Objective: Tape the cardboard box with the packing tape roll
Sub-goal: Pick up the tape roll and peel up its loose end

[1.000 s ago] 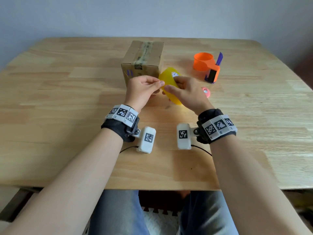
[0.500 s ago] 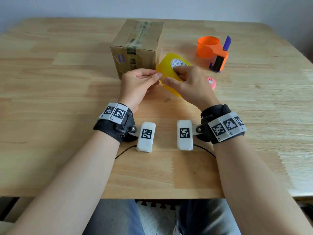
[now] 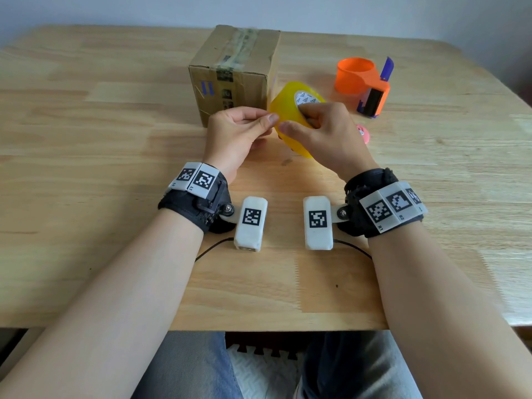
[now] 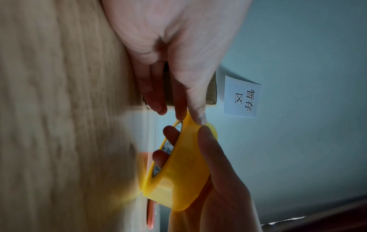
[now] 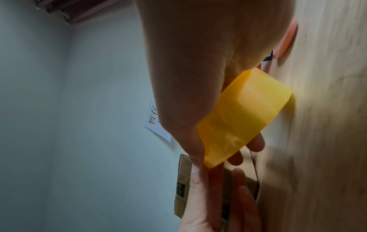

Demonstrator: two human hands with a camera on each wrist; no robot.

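Observation:
A brown cardboard box [image 3: 234, 73] with old tape along its top seam stands at the back middle of the table. Just in front of it, my right hand [image 3: 322, 133] holds the yellow packing tape roll [image 3: 288, 96] above the table, fingers through its core and thumb on the outer face. My left hand [image 3: 244, 131] pinches the roll's rim with thumb and forefinger. The left wrist view shows that pinch on the yellow packing tape roll [image 4: 178, 169]; the right wrist view shows the roll [image 5: 242, 119] with the cardboard box [image 5: 184, 186] behind.
An orange tape dispenser [image 3: 365, 84] with a purple handle sits right of the box. A small pink object [image 3: 363, 133] lies beside my right hand. A white paper label [image 4: 241, 97] hangs on the wall behind. The wooden table [image 3: 86, 174] spreads wide to the left.
The head view has tilted down and drawn closer. Both hands stay on the roll in front of the box, my left thumb and forefinger working at its rim.

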